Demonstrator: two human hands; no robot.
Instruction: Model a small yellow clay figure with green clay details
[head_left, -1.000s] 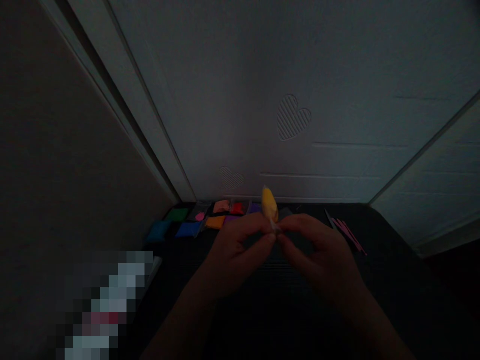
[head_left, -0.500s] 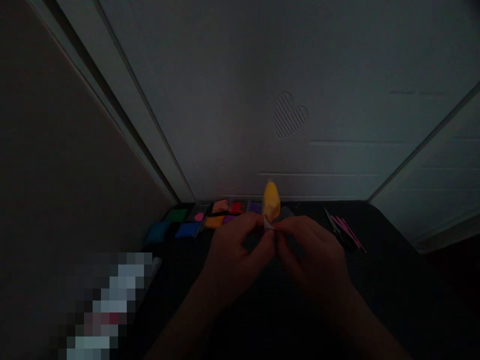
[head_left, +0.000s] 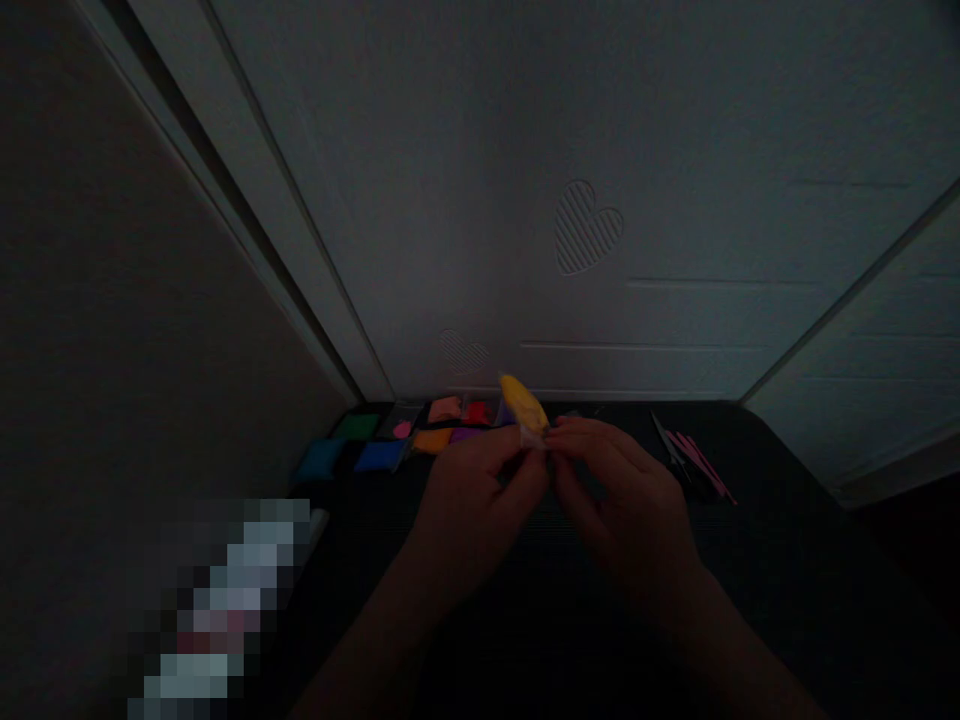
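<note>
Above the dark table, both hands pinch the gathered end of a small clear plastic packet (head_left: pixel 523 402) with yellow, clay-like stuff inside. The packet's yellow part points up and leans left. My left hand (head_left: pixel 472 510) grips the clear end from the left, thumb and forefinger pressed together. From the other side, the fingertips of my right hand (head_left: pixel 622 490) close on that same end. The dim light hides the exact fold of the plastic between the fingers.
Behind my left hand lie packets in several colours, among them a blue packet (head_left: pixel 380 456), a green packet (head_left: pixel 358 428) and a red packet (head_left: pixel 478 411). Scissors (head_left: pixel 667 445) and thin pink sticks (head_left: pixel 701 462) lie at the right. A pale panel (head_left: pixel 587 310) rises behind the table.
The yellow packet has tipped from nearly upright to leaning left. My right fingers have shifted slightly up at its clear end. Both hands stay otherwise in place.
</note>
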